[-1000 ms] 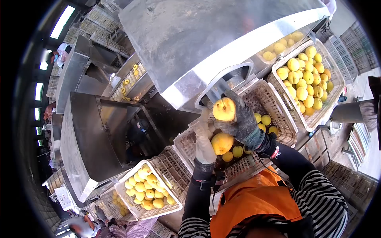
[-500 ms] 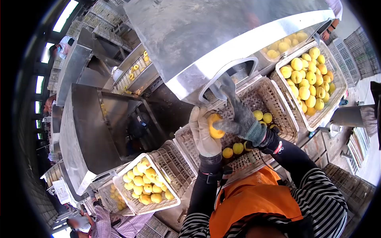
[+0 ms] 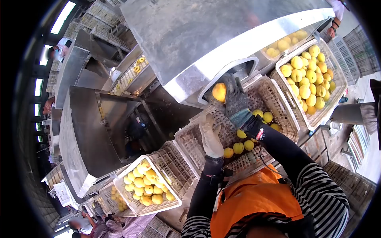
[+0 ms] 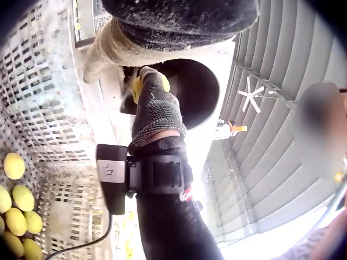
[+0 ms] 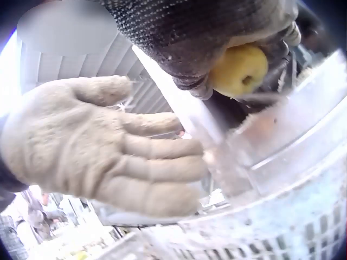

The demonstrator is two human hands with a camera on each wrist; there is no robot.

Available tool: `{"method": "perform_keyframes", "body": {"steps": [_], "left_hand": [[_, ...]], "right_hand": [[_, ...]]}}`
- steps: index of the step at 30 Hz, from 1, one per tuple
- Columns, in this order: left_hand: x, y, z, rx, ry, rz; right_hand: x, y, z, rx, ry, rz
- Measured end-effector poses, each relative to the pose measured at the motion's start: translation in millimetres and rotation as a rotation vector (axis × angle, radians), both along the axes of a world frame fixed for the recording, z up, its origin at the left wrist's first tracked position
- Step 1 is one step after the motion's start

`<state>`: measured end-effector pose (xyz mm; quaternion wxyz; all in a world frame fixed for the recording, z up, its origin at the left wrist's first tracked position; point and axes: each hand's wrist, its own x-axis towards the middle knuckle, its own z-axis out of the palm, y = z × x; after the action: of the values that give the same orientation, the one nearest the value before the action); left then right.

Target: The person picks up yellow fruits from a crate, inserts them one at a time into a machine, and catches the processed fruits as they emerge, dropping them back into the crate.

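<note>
My right hand, in a dark grey glove, grips a yellow peach at the mouth of the metal machine's round opening. In the right wrist view, the peach shows a dark hollow at its stem end. My left hand wears a pale, soiled glove and holds nothing. Its palm faces the right wrist camera with the fingers extended. Below both hands stands a plastic crate with several peaches at its bottom.
A full crate of peaches stands at the right, another at the lower left. The machine's large metal hood spans the top. Other metal machines and people are at the left.
One second ago the right hand held a peach, with another by the left. Then a peach lay in the left hand, the right thumb on it. Now the right holds a peach at the opening.
</note>
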<state>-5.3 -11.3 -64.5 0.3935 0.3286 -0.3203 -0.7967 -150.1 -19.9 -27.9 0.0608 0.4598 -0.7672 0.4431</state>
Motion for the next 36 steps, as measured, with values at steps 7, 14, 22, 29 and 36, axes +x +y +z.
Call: {"method": "perform_keyframes", "body": {"steps": [7,14,22,29,36], "left_hand": [[45,14,-134,-0.335,-1.515,-0.309],[74,43,-191,-0.200,-1.828,-0.698],[45,37,-198,0.156,-0.935,-0.041],[3,35,-80,0.720,0.352,-0.200],[-13,20,64,0.033,0.048,0.004]], "right_hand": [[-44,-53,-7,0.323,0.418,0.039],[-20,35,-8,0.029,-0.311,0.095],[-44,111,-420,1.347,0.411,0.300],[5,98,-91,0.053,-0.590,0.329],[1,106,25,-0.094,-0.316,0.374]]}}
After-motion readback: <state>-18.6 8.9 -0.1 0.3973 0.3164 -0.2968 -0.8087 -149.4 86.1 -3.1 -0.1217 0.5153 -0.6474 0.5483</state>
